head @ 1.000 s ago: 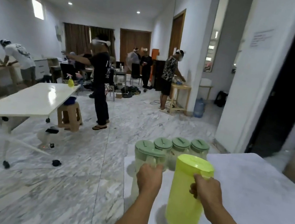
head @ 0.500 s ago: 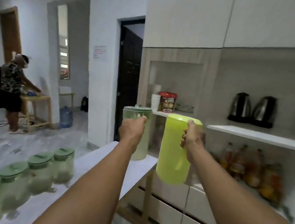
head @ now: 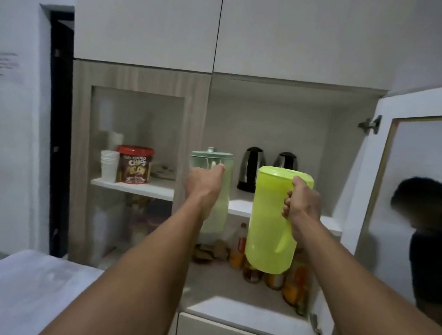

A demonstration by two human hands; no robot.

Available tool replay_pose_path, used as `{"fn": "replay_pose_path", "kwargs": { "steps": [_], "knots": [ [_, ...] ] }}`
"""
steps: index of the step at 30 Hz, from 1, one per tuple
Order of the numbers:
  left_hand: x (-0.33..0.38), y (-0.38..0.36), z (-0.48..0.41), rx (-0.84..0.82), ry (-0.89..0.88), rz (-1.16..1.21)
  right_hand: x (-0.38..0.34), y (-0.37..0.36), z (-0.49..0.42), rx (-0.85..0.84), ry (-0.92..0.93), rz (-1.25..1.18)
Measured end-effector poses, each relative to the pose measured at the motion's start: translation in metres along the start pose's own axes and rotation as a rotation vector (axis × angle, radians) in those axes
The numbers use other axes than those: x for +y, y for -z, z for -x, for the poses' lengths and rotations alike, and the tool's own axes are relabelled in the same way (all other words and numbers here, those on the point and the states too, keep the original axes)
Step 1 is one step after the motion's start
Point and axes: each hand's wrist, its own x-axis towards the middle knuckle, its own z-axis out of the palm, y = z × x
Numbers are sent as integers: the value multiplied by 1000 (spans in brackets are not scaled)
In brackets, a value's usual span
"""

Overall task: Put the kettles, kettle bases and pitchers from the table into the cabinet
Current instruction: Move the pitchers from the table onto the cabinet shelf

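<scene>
My left hand [head: 202, 184] grips a pale green lidded pitcher [head: 220, 195] by its handle, held up in front of the open cabinet. My right hand [head: 301, 204] holds a bright yellow-green pitcher [head: 271, 225] by its handle, a little lower and to the right. Both pitchers hang in the air before the cabinet shelf [head: 239, 207]. Two steel kettles [head: 251, 168] [head: 286, 161] stand at the back of that shelf, the right one partly hidden by the yellow-green pitcher. The white table [head: 9, 288] edge shows at lower left.
The cabinet door [head: 420, 195] stands open on the right, reflecting a person. Bottles [head: 292, 285] fill the lower compartment's right side. Behind the glass door on the left sit a cereal tub [head: 134, 165] and stacked white cups [head: 108, 165]. A dark doorway [head: 54, 115] lies to the left.
I have turned from the table to face the cabinet and come closer. Both pitchers have been carried along and now sit in front of the open compartment; the other pitchers have left view.
</scene>
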Motion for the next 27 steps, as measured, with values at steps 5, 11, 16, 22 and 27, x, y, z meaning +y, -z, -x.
{"fn": "replay_pose_path", "kwargs": {
  "steps": [5,11,16,22,27],
  "knots": [
    [-18,-64,-74,25,32,-15,14,-15,-92,-2,20,-3],
    [-57,-111,-174,27,39,-47,46,-73,-186,-27,25,-32],
    [-85,-141,-273,22,44,-60,72,-136,-262,-26,27,-22],
    [-118,-167,-366,146,125,-75,109,-211,-351,-56,-7,-36],
    [-149,-176,-433,127,195,-202,145,-278,-426,-119,-17,-13]
  ]
}}
